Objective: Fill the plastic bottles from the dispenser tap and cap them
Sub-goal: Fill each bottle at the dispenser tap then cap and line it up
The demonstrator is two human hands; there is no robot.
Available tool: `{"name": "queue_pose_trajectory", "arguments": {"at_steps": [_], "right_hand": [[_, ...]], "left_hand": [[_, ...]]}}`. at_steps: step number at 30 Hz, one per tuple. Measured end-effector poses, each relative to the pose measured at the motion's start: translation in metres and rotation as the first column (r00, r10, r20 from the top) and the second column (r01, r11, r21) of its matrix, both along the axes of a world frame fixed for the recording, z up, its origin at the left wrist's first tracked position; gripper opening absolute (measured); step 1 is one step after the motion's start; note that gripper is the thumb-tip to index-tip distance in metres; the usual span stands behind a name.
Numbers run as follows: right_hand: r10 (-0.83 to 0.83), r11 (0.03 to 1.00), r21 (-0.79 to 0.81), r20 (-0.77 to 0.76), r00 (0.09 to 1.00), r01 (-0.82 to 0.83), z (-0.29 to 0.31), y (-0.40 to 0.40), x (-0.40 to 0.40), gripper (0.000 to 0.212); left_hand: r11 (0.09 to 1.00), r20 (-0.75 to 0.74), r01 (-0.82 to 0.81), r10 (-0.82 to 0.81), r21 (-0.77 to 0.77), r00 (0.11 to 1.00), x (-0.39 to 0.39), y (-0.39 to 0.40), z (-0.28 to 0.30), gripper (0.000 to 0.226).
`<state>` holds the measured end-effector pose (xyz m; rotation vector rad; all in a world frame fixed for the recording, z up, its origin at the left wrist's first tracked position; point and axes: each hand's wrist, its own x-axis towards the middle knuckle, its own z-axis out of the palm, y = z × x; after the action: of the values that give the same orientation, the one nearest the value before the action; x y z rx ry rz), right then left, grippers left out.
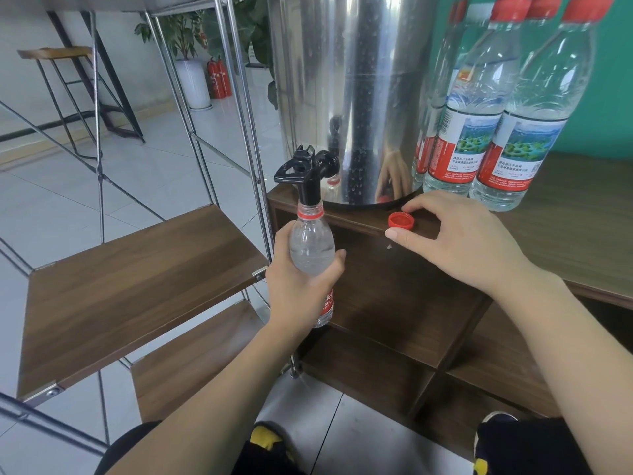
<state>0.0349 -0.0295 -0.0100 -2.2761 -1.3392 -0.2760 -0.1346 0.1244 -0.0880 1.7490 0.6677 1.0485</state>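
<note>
Head view: left hand (pixel 301 279) wraps around the middle of an uncapped plastic bottle (pixel 312 248), thumb on the right side, fingers curled behind, label end poking out below the palm. Bottle held upright, its open neck with red ring directly under and touching the black tap spout (pixel 308 173) of the stainless steel dispenser (pixel 349 97); some water visible inside, level hard to tell. Right hand (pixel 459 238) rests on the front edge of the wooden cabinet top (pixel 582 217), thumb and index finger curled round the loose red cap (pixel 400 221), which sits on the top just beside the dispenser base; contact looks like a light pinch. Cap is well right of the bottle neck, with the cabinet's corner edge between them. Three or more filled, capped bottles (pixel 479 114) stand at the right, touching the dispenser wall and close behind the right hand. Bottle hangs off the cabinet's left front corner, in the gap between the cabinet and a metal-framed shelf (pixel 137 275) to the left; the shelf's upright post stands just beside the tap. Open cubbies below the cabinet top, tiled floor (pixel 325 423) underneath. Both forearms come up from the bottom, left nearly straight, right angled inward with wrist bent down.
</note>
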Motion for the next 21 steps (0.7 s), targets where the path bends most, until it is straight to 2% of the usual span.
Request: {"name": "queue_pose_trajectory", "arguments": {"at_steps": [3,8,14,18,21], "right_hand": [[-0.012,1.000,0.027,0.078,0.997,0.010,0.005,0.000,-0.007,0.056],[0.054,0.987,0.143,0.123,0.991,-0.071,0.017,0.005,-0.025,0.049],[0.192,0.902,0.358,0.168,0.967,-0.242,0.037,0.021,-0.053,0.038],[0.281,0.848,0.407,0.199,0.939,-0.340,0.048,0.038,-0.066,0.033],[0.329,0.836,0.384,0.222,0.918,-0.392,0.055,0.050,-0.073,0.035]], "left_hand": [[1.000,-0.015,0.006,-0.006,0.003,1.000,0.000,0.000,0.000,0.070],[1.000,-0.027,0.003,-0.003,0.009,1.000,-0.001,0.001,0.000,0.069],[1.000,-0.003,0.016,-0.016,0.006,1.000,-0.002,0.002,-0.002,0.068],[1.000,0.011,0.017,-0.016,-0.009,1.000,-0.001,0.003,-0.004,0.067],[1.000,0.024,0.020,-0.019,-0.016,1.000,-0.001,0.005,-0.005,0.065]]}}
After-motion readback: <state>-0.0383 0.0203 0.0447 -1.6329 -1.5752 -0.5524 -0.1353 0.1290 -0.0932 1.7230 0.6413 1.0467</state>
